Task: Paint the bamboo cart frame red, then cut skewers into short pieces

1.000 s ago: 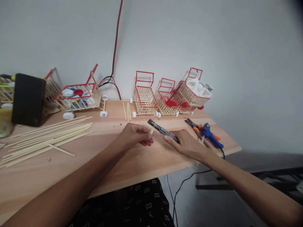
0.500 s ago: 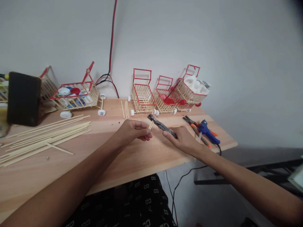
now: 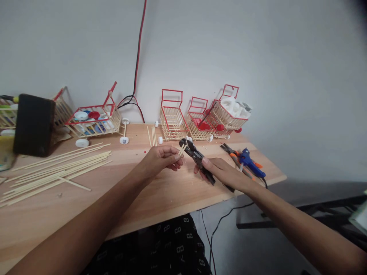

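Evidently, the work in hand is at the short sticks (image 3: 182,150), two pale lengths held above the table (image 3: 183,202) near its middle, just in front of the carts. The left hand (image 3: 163,158) is closed in a pinch, thumb against fingers, with the sticks projecting toward the right. Their far ends meet the head of the black hand tool (image 3: 192,152); whether they sit between its jaws or lie across its front cannot be determined. The right hand (image 3: 219,168) is curled part-open around the tool, whose handles stand spread.

Step in hand, as judged: lining up the sticks at the tool for trimming. The next move appears to call for keeping both ends even in the pinch, then a firm squeeze of the handles.

Outward: the orange-handled pliers (image 3: 228,149) and blue glue gun (image 3: 249,163) lie to the right, and the long sticks (image 3: 61,172) to the left.

Markings: no brand is legible on tool, pliers or glue gun. One white wheel (image 3: 124,140) carries a small bluish mark, too small to read. The dark cloth (image 3: 172,242) below the table edge bears repeated pale digit-like figures, not reliably readable.
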`<state>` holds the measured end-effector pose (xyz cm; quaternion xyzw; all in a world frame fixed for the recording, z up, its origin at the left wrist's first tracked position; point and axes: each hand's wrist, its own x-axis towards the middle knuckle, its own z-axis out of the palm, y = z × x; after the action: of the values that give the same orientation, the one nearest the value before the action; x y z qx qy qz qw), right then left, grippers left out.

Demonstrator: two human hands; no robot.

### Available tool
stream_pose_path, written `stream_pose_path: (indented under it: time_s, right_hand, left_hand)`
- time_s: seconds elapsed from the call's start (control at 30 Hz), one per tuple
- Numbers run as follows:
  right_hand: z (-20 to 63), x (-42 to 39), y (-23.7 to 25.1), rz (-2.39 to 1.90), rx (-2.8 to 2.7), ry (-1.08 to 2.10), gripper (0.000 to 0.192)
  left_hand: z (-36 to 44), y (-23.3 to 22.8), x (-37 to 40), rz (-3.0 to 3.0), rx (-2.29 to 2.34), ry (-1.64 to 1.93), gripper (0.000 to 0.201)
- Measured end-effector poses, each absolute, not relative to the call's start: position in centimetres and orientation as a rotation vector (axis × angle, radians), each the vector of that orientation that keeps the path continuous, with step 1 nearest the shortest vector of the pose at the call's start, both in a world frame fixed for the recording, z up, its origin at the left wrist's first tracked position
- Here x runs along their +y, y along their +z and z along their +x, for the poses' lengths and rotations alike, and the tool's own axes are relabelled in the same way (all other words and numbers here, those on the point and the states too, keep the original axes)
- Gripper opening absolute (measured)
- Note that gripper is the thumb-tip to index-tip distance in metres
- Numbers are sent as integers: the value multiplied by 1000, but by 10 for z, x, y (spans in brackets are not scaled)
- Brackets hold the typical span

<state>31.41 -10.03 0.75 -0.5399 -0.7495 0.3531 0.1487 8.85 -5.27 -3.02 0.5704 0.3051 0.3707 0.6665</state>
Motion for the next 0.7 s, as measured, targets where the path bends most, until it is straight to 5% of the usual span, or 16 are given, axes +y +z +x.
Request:
stream_pose_path:
  time_s: [0.7]
  right_hand:
    - [308, -99, -3, -1612, -2200, 725, 57]
  left_hand:
    - [92, -32, -57, 1181, 703, 813, 16]
